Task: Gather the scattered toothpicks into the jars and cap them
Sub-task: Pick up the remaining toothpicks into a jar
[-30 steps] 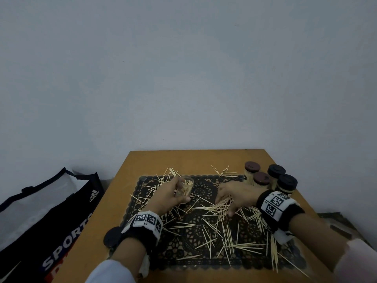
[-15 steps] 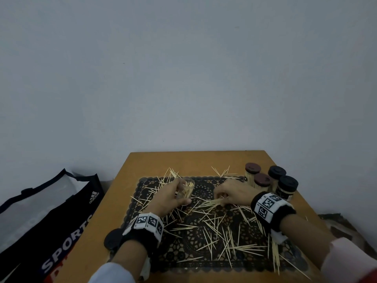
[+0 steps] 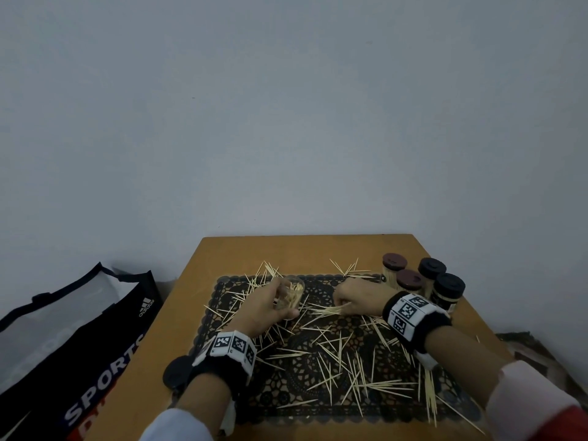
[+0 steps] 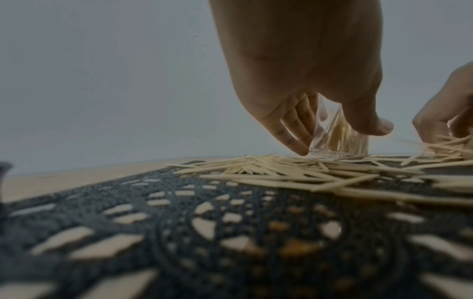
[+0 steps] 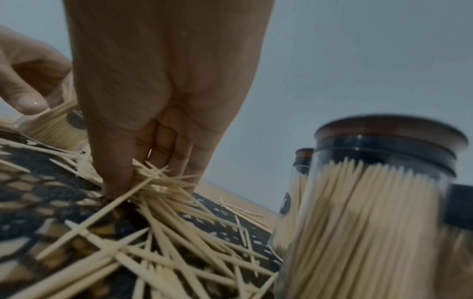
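Four capped clear plastic jars (image 3: 423,281) stand full, while the left hand (image 3: 264,308) clasps an open fifth jar (image 3: 291,296) and the right hand (image 3: 356,297) pinches a bundle of the many pale wooden toothpicks (image 3: 346,367) left scattered

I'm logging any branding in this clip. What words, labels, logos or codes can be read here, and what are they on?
"SPORTS": white letters on the black bag left of the table.
"adidas", with its logo: same bag, upper part.
Red letters below "SPORTS": cut off, unreadable.
Wristbands: black-and-white square marker codes, no words.
Dark labels on the capped jars and the open jar: too blurred to read.
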`<state>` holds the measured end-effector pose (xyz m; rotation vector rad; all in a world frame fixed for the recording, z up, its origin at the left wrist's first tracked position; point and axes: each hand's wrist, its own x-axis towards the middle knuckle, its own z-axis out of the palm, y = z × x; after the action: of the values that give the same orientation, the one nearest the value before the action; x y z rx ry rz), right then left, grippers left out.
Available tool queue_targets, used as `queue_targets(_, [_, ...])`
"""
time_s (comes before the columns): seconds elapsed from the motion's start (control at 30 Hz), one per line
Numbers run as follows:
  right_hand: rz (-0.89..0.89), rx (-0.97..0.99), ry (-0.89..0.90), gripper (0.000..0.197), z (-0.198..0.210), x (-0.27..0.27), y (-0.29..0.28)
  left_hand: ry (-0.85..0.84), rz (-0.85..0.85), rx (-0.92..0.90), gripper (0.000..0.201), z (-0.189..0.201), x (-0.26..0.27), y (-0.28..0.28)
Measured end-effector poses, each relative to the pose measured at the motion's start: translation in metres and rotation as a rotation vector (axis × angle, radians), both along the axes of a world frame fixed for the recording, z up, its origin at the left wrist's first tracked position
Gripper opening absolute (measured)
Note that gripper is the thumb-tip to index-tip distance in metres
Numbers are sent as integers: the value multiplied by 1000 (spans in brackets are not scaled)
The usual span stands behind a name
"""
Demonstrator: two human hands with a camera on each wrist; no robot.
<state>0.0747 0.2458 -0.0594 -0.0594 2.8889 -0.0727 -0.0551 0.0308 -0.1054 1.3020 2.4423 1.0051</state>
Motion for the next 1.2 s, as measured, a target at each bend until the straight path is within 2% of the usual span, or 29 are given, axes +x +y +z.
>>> queue_targets(0.13, [3,24,54,17,-3,2,-3,-2,3,4,69,0,0,0])
queue_targets(0.3, [-77,-75,165,12,2,1,2,-2,9,-2,68,-1,0,0])
queue_targets(0.43, [-134,-90,259,19,17,-4,1,32,34,0,62,0,-1,-1])
queue_targets(0.57, [-163,-196,360,18,31,-13,-4,85,59,12,59,0,-2,-2])
queue_targets(0.63, [-142,-214,341,15,36,-17,-10,106,57,9,59,1,-2,-2])
queue_targets(0.77, [-58,11,245,18,41,-25,-31,136,39,24,58,2,-1,-1])
queue_targets(0.87, [-29,61,214,20,42,-32,-41,174,7,12,58,2,0,-1])
queue_targets(0.97, [-17,7,164,20,47,-42,-47,175,12,8,57,4,2,-1])
queue_targets(1.03, [-21,-61,136,29,51,-47,-48,173,16,-8,58,5,2,-1])
queue_targets(1.13, [-78,-216,110,41,58,-51,-46,163,24,-19,58,5,4,0])
queue_targets(1.2, [-110,-320,117,41,61,-51,-44,147,37,-10,57,5,3,0])
